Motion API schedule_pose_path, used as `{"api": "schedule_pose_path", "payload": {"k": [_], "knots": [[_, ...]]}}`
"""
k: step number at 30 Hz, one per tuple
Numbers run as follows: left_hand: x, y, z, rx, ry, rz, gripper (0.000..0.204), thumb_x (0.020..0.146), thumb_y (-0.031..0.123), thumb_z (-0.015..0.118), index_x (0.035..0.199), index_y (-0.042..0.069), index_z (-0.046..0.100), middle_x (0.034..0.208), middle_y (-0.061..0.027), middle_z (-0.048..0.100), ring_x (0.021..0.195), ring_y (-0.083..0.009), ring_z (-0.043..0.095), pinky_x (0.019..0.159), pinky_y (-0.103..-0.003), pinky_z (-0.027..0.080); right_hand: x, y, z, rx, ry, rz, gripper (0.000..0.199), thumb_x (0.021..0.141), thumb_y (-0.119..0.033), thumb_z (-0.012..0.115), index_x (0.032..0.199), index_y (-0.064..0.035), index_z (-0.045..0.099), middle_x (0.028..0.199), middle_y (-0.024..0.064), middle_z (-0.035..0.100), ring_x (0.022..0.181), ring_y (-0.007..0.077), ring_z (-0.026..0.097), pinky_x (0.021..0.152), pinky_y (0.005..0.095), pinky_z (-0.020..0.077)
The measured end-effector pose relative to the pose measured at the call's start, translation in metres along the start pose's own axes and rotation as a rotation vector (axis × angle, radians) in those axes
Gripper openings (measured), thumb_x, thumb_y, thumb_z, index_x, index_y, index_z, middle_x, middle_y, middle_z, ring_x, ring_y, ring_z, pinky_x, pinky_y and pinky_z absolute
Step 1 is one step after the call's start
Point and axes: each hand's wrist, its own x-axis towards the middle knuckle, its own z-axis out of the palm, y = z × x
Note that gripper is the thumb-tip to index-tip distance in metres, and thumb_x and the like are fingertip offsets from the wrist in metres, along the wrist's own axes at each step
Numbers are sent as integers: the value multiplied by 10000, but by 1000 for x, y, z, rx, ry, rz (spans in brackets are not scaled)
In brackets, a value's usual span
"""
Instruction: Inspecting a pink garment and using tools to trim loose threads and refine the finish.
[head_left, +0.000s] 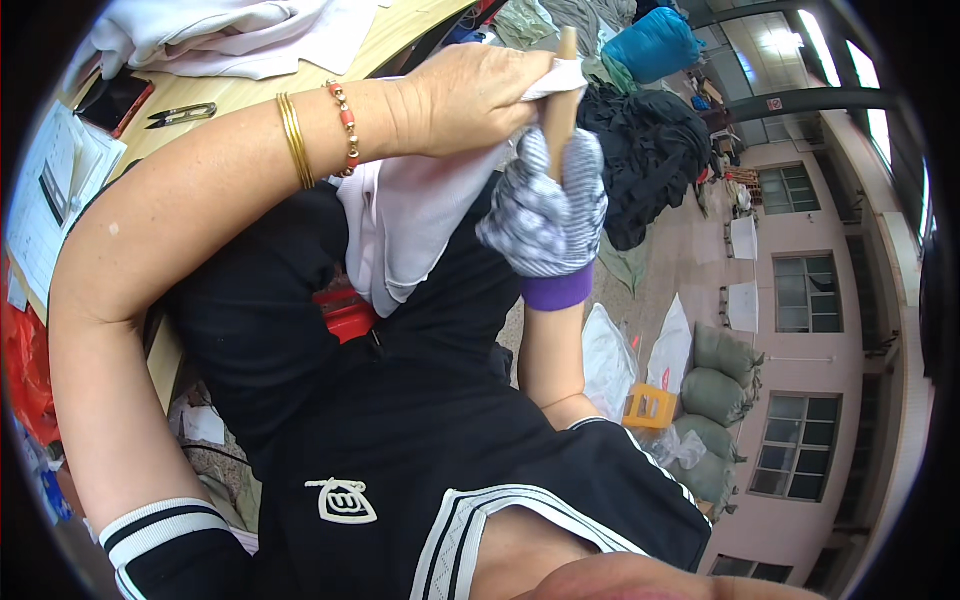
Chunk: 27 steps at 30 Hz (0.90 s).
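Note:
My right hand [548, 215], in a grey-and-white striped knit glove with a purple cuff, is closed around a flat wooden stick [563, 118] that points upward. My bare left hand [478, 98], with bangles on its wrist, pinches a pale pink cloth piece [425, 215]. A narrow part of this cloth wraps across the stick near its upper end, by my left fingertips. Below my left hand the rest of the cloth hangs in folds over my dark-trousered lap. The left thumb and fingertips are partly hidden behind the cloth.
On the wooden table [405, 42] at the left are a pale cloth pile [230, 35], thread snips [183, 115], a dark phone [112, 100] and papers [45, 195]. A black fabric heap [640, 155] and blue bundle [653, 45] lie beyond my right hand; green sacks [718, 385] stand at right.

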Motion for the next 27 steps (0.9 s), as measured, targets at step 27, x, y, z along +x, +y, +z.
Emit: {"api": "schedule_pose_path", "payload": {"k": [27], "knots": [[-6,-6,-4,-95,-115,-69,289,886,160,488,1149,42,515,934,-185,590,857,-370,591,783,-447,462,-1,11,21,17,245,-143,433,957,-502,424,993,-103,586,503,-57,419,343,87,377,333,288,345]]}}
